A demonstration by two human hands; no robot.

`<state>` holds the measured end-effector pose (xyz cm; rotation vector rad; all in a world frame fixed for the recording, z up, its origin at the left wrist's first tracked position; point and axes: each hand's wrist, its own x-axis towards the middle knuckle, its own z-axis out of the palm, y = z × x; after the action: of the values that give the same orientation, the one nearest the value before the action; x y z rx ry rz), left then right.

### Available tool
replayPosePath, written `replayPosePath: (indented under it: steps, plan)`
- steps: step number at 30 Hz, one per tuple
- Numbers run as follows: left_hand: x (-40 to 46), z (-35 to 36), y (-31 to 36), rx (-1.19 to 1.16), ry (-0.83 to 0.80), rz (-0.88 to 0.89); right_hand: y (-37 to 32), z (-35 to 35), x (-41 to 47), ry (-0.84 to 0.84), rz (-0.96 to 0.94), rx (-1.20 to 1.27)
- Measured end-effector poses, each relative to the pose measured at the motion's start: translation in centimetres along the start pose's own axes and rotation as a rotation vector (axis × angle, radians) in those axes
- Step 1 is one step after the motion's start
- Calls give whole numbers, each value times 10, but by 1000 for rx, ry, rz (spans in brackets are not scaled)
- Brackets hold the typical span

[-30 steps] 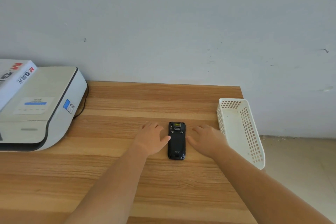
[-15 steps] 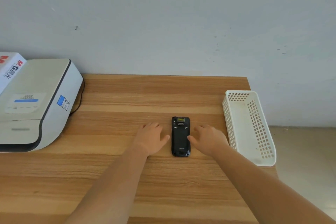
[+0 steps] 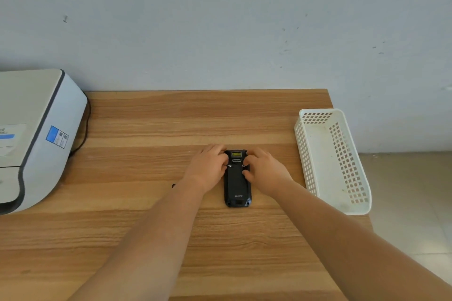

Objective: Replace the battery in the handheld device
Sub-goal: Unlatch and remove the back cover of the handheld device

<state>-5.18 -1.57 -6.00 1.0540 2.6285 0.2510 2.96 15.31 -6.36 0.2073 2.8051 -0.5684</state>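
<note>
A black handheld device [image 3: 237, 186] lies face down on the wooden table [image 3: 151, 129], its back cover on and its scanner window at the far end. My left hand [image 3: 208, 168] rests against the device's left side, with the thumb on the left latch of the cover. My right hand [image 3: 265, 170] presses against the right side, its thumb and fingertips on the upper right of the cover by the right latch. The device stays flat on the table. No loose battery is in view.
A white perforated plastic basket [image 3: 352, 178] stands empty at the table's right edge, partly over it. A grey-white printer [image 3: 36, 134] with a black cable [image 3: 84, 134] sits at the left. A wall runs behind the table; tiled floor lies to the right.
Both hands have slid inward and forward from beside the device onto its upper sides, thumbs now on the cover latches. The camera view has shifted slightly.
</note>
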Motion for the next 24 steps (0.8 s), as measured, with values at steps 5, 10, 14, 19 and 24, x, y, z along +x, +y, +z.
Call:
replayPosePath:
  steps: [5, 10, 14, 19, 24]
  plan:
    - [3, 2, -3, -53, 33, 20, 3, 6, 2, 13, 6, 40]
    - [8, -3, 0, -65, -1, 42, 3, 5, 2, 32, 14, 34]
    - [15, -4, 3, 25, -82, 79, 2, 9, 2, 51, 31, 76]
    - [22, -5, 0, 80, -132, 118, 2, 11, 3, 52, 39, 88]
    - [26, -5, -4, 51, -122, 110, 4, 12, 3, 55, 41, 106]
